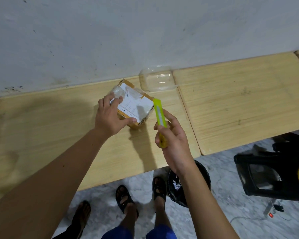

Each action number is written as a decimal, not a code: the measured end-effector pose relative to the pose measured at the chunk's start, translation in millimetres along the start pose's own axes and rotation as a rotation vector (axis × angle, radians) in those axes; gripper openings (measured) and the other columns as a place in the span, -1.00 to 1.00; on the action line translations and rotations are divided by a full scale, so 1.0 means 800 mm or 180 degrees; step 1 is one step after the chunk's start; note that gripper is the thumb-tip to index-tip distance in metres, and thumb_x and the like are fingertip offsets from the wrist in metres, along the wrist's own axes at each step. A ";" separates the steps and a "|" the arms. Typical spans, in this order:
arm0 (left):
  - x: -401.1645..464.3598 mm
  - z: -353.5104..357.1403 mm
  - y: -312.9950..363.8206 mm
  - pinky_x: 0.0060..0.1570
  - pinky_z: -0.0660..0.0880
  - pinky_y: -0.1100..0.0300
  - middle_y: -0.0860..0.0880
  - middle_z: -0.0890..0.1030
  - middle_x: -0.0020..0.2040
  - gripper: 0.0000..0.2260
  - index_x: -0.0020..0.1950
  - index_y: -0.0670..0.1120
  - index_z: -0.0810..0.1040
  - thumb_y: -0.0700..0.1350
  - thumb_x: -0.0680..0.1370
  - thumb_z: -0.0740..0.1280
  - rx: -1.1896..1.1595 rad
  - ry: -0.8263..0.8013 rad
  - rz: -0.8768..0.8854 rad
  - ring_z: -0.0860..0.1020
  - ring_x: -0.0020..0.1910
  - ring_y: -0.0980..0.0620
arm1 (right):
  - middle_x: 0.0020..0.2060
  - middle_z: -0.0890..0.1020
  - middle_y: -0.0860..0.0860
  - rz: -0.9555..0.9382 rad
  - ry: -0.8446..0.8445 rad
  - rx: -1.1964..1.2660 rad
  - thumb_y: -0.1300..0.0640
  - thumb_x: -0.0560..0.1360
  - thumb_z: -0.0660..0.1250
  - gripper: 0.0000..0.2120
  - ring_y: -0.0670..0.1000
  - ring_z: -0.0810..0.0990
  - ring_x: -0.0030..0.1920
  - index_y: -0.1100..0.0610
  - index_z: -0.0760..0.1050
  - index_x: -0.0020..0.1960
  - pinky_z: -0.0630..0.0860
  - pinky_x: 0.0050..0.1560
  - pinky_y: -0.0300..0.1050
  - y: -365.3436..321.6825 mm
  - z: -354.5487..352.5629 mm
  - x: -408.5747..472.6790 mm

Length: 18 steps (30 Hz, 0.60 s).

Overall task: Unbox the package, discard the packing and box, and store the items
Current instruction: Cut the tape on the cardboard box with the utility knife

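Observation:
A small cardboard box (136, 102), taped shut and bearing a white shipping label, sits on the wooden table (41, 131) near the wall. My left hand (110, 116) grips its near-left side, thumb along the front edge and fingers over the top. My right hand (173, 135) holds a yellow-green utility knife (160, 112) upright just right of the box, its tip level with the box's right corner. I cannot tell whether the blade touches the box.
A clear plastic container (156, 80) stands behind the box against the wall. A second wooden table (248, 100) adjoins on the right. Below on the floor are a black bin (186, 183) with paper scraps, a black stool (269, 175), and sandalled feet (126, 199).

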<state>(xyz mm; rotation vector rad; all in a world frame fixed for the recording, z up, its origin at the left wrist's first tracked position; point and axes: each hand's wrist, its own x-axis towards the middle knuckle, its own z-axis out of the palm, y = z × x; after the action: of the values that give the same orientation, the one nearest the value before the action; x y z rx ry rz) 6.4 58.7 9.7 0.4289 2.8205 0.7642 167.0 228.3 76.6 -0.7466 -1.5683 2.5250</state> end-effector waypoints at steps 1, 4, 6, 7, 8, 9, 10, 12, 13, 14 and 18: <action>0.001 0.002 -0.001 0.47 0.35 -0.03 -0.06 0.32 0.51 -0.04 0.53 -0.04 0.42 0.35 0.24 0.60 -0.0016 0.0022 0.0030 0.25 0.47 -0.11 | -0.05 0.60 0.05 -0.0045 0.0375 -0.0390 0.21 0.57 0.42 -0.62 -0.05 0.45 -0.38 -0.01 0.51 0.36 0.45 -0.33 -0.25 0.001 -0.002 0.007; 0.002 0.011 -0.009 0.37 0.46 -0.10 -0.10 0.38 0.46 -0.04 0.48 -0.09 0.48 0.36 0.21 0.59 -0.0114 0.0172 0.0149 0.30 0.42 -0.14 | -0.08 0.59 0.09 -0.0202 0.1147 -0.0841 0.12 0.55 0.48 -0.76 -0.04 0.44 -0.46 0.04 0.51 0.16 0.44 -0.41 -0.23 0.009 -0.022 0.037; 0.002 0.021 -0.018 0.25 0.55 -0.12 -0.15 0.44 0.41 -0.04 0.42 -0.14 0.53 0.44 0.21 0.51 -0.0087 0.0416 0.0353 0.36 0.37 -0.18 | -0.03 0.58 0.05 -0.0353 0.1413 -0.1028 0.07 0.56 0.47 -0.81 0.02 0.50 -0.42 0.04 0.50 0.10 0.48 -0.37 -0.23 0.014 -0.043 0.065; 0.002 0.026 -0.023 0.19 0.58 -0.12 -0.18 0.47 0.38 -0.05 0.39 -0.17 0.55 0.46 0.22 0.47 -0.0025 0.0575 0.0478 0.40 0.33 -0.21 | -0.01 0.58 0.00 -0.0453 0.1521 -0.1181 0.06 0.56 0.47 -0.83 0.04 0.55 -0.34 0.04 0.52 0.08 0.51 -0.29 -0.24 0.017 -0.055 0.078; 0.002 0.030 -0.027 0.14 0.60 -0.12 -0.21 0.49 0.35 -0.06 0.37 -0.20 0.57 0.45 0.23 0.45 0.0029 0.0707 0.0572 0.42 0.31 -0.24 | -0.01 0.59 -0.02 -0.0546 0.1627 -0.1365 0.05 0.56 0.47 -0.85 0.03 0.60 -0.21 0.04 0.55 0.07 0.53 -0.17 -0.22 0.021 -0.069 0.093; 0.002 0.033 -0.029 0.12 0.60 -0.12 -0.23 0.50 0.35 -0.06 0.37 -0.21 0.57 0.44 0.22 0.46 0.0057 0.0759 0.0610 0.43 0.30 -0.26 | 0.02 0.60 -0.02 -0.0586 0.1737 -0.1574 0.03 0.55 0.47 -0.84 0.01 0.61 -0.08 0.05 0.58 0.08 0.52 -0.03 -0.20 0.025 -0.082 0.107; 0.002 0.033 -0.029 0.14 0.59 -0.13 -0.23 0.49 0.36 -0.06 0.39 -0.21 0.56 0.41 0.21 0.51 0.0049 0.0732 0.0591 0.41 0.32 -0.27 | 0.05 0.59 0.00 -0.0578 0.1852 -0.1786 0.02 0.55 0.46 -0.80 -0.01 0.60 0.02 0.06 0.61 0.12 0.50 0.07 -0.18 0.029 -0.095 0.121; 0.002 0.030 -0.025 0.22 0.55 -0.16 -0.18 0.44 0.41 -0.06 0.44 -0.18 0.52 0.28 0.19 0.65 -0.0046 0.0542 0.0391 0.34 0.40 -0.24 | 0.11 0.56 0.04 -0.0476 0.1985 -0.2170 0.01 0.53 0.46 -0.72 -0.01 0.58 0.06 0.08 0.64 0.20 0.44 0.10 -0.22 0.036 -0.118 0.146; 0.002 0.027 -0.022 0.26 0.53 -0.16 -0.15 0.41 0.44 -0.06 0.46 -0.16 0.50 0.23 0.19 0.68 -0.0080 0.0451 0.0292 0.30 0.44 -0.21 | 0.11 0.56 0.05 -0.0411 0.2018 -0.2395 0.00 0.53 0.46 -0.70 0.03 0.59 0.06 0.09 0.65 0.22 0.44 0.10 -0.20 0.040 -0.128 0.157; 0.002 0.025 -0.020 0.30 0.50 -0.14 -0.11 0.38 0.47 -0.06 0.48 -0.13 0.48 0.21 0.20 0.68 -0.0086 0.0384 0.0225 0.26 0.46 -0.18 | 0.11 0.57 0.06 -0.0351 0.2030 -0.2646 -0.02 0.52 0.46 -0.68 0.08 0.61 0.08 0.08 0.66 0.22 0.48 0.12 -0.15 0.044 -0.137 0.168; 0.006 0.018 -0.013 0.42 0.38 -0.07 -0.03 0.28 0.54 -0.06 0.53 -0.05 0.41 0.22 0.24 0.66 -0.0119 0.0193 0.0039 0.16 0.53 -0.09 | 0.06 0.67 0.07 -0.0153 0.2023 -0.3314 -0.06 0.49 0.41 -0.67 0.19 0.64 0.10 0.02 0.66 0.21 0.59 0.18 0.12 0.054 -0.163 0.199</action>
<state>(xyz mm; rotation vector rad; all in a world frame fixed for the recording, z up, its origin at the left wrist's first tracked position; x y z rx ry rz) 3.3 58.2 -8.0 0.4242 2.8568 0.8450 92.9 364.8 -65.1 -1.3504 -2.4338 1.0480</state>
